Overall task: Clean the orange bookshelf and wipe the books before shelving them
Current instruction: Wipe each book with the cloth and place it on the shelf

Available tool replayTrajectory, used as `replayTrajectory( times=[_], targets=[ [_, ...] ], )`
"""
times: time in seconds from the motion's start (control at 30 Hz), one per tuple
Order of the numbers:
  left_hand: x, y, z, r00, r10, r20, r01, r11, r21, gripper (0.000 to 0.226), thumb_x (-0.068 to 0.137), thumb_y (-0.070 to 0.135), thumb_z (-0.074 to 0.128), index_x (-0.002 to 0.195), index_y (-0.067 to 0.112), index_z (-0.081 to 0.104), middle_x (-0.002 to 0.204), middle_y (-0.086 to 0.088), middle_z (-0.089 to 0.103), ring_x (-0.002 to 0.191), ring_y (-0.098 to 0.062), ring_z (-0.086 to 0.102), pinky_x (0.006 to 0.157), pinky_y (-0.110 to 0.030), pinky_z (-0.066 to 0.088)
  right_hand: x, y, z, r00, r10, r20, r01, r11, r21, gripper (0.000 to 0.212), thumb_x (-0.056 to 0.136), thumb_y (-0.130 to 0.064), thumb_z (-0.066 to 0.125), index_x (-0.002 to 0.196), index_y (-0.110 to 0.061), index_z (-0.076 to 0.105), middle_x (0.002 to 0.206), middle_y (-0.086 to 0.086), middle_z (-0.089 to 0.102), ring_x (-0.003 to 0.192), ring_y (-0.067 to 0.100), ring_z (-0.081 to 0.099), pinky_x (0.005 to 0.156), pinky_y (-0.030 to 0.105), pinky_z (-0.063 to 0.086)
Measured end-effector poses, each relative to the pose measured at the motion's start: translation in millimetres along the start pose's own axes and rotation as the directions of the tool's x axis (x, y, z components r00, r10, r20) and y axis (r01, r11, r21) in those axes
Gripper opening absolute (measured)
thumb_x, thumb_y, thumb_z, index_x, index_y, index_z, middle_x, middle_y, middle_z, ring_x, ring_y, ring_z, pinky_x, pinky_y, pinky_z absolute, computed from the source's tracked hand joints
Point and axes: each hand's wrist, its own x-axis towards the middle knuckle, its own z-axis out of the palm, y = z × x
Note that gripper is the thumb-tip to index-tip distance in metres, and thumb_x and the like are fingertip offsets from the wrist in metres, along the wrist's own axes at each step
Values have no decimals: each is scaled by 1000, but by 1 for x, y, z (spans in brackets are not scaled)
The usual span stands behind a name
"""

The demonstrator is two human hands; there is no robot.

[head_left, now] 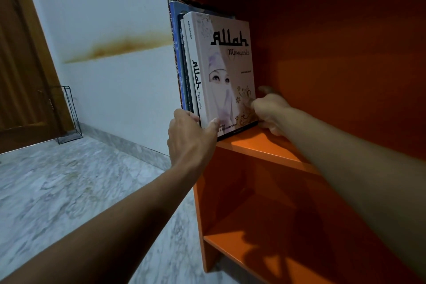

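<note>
orange bookshelf (pixel 265 145) holds the pale white-spined book (pixel 226 64) upright at its left end beside darker books (pixel 182 53). my left hand (pixel 191 138) grips its lower spine; my right hand (pixel 269 110), blurred, touches its far corner, grip unclear.

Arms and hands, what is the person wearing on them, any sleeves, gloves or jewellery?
Nothing shows. The left hand and right hand are gloveless; the left forearm and right forearm are bare to the frame edge: no sleeves, watch or bracelet. The right hand is blurred, so a ring there cannot be ruled out.
</note>
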Motion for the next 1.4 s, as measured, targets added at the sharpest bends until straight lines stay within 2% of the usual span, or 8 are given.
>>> replayTrajectory(
  times=[0.27, 0.4, 0.53, 0.73, 0.9, 1.07, 1.3, 1.4],
  targets=[
    [-9, -6, -6, 993, 69, -94, -72, 997, -32, 27, 92, 33, 64, 101, 18, 43, 99, -1, 48, 70, -4, 40, 58, -14, 29, -12, 2, -1, 995, -19, -93, 7, 992, -128, 53, 97, -7, 52, 145, -20, 35, 138, 9, 51, 122, 28, 52, 93, 39, 51],
    [-18, -8, -12, 976, 207, -71, -212, 975, -73, 18, 93, 27, 62, 96, 19, 46, 93, 2, 51, 72, -4, 46, 59, -13, 34, -36, -2, 0, 989, -68, -129, 29, 959, -283, 43, 97, -19, 58, 137, -8, 43, 119, 7, 57, 99, 23, 54, 73, 30, 46],
    [-22, -7, -17, 945, 307, 113, -296, 949, -105, 14, 94, 30, 61, 94, 23, 48, 92, 3, 57, 81, -9, 56, 68, -24, 48, -66, -9, -3, 974, -126, -190, 22, 881, -472, 53, 97, -28, 59, 140, -2, 40, 141, 16, 48, 125, 32, 49, 90, 37, 44],
    [-25, -12, -21, 774, 459, 435, -475, 876, -80, 23, 98, 39, 53, 93, 18, 62, 88, 3, 62, 83, -14, 60, 70, -32, 49, -108, -12, -11, 938, -167, -304, -100, 709, -698, 58, 98, -35, 56, 146, -10, 35, 148, 12, 43, 130, 32, 45, 90, 35, 42],
    [-48, -16, -20, 654, 471, 592, -497, 858, -133, 23, 97, 40, 52, 101, 19, 59, 98, -3, 61, 88, -24, 60, 79, -44, 54, -160, -2, -20, 869, -191, -457, -240, 645, -726, 51, 96, -38, 57, 138, -13, 44, 134, 11, 56, 117, 31, 56, 95, 41, 48],
    [-101, -23, -15, 490, 449, 747, -468, 859, -209, 27, 97, 40, 51, 107, 17, 59, 109, -7, 62, 99, -31, 61, 86, -47, 53, -241, 27, -26, 832, -241, -499, -329, 510, -795, 45, 95, -36, 58, 132, -12, 49, 114, 10, 63, 105, 30, 60, 79, 33, 45],
    [-168, -2, -14, 192, 354, 915, -540, 817, -203, 23, 97, 29, 53, 85, 10, 55, 94, -13, 61, 84, -33, 61, 64, -36, 48, -334, 79, -44, 882, 97, -460, -464, 337, -819, 45, 96, -38, 56, 132, -12, 45, 128, 13, 56, 112, 33, 55, 94, 46, 48],
    [-189, -1, -18, 128, 304, 944, -632, 758, -159, 21, 92, 16, 52, 73, 9, 52, 87, -18, 60, 74, -32, 56, 58, -37, 41, -355, 111, -46, 892, 193, -408, -449, 284, -847, 47, 96, -34, 58, 132, -7, 46, 132, 17, 53, 117, 36, 52, 96, 48, 46]
  ],
)
